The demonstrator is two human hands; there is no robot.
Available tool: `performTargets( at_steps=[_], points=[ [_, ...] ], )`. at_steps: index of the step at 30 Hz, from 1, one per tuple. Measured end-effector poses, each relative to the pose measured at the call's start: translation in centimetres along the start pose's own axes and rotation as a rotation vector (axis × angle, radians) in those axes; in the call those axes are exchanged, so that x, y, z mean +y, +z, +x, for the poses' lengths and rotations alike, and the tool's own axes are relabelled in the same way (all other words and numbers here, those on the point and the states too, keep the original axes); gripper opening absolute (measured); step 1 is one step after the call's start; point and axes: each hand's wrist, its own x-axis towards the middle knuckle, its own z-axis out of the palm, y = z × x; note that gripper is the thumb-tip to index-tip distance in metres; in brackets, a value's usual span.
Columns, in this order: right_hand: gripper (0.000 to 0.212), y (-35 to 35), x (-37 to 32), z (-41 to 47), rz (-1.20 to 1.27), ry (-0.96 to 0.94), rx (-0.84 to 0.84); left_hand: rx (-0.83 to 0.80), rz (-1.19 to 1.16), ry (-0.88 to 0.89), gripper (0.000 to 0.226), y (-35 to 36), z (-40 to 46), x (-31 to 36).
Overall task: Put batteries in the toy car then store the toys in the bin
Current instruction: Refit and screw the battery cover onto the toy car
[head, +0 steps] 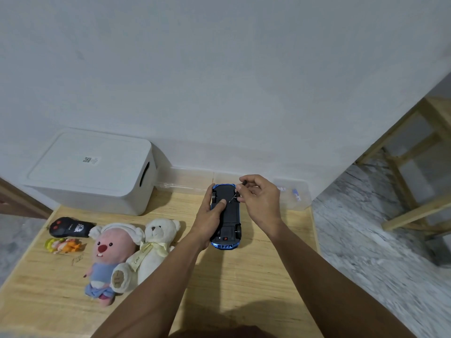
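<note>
My left hand (pixel 211 215) grips the blue toy car (pixel 226 217), which lies belly-up on the wooden counter (pixel 244 276), my thumb pressed on its black underside. My right hand (pixel 260 198) pinches a small screwdriver (pixel 234 195), its thin tip touching the car's underside near the far wheels. The white lidded bin (pixel 95 172) sits at the counter's back left, against the wall. Near the left edge lie a black remote (pixel 69 227), a small yellow-orange figure (pixel 64 245), a pink plush (pixel 111 257) and a white teddy bear (pixel 152 247).

The left hand (pixel 210 217) hides the toy car's (pixel 227 215) left side; the screwdriver (pixel 234 195) tip is too small to tell
</note>
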Motion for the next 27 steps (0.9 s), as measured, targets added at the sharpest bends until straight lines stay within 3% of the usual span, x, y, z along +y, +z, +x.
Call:
performTargets(
  at_steps=[20,27],
  points=[
    [0.018,-0.22,0.64,0.06,-0.078,-0.004,-0.002,0.018,0.009,-0.007,0.051,0.26,-0.50,0.15],
    [0.025,-0.40,0.22,-0.40,-0.383,-0.261,-0.085,0.029,0.050,-0.018,0.059,0.25,-0.76,0.25]
  ],
)
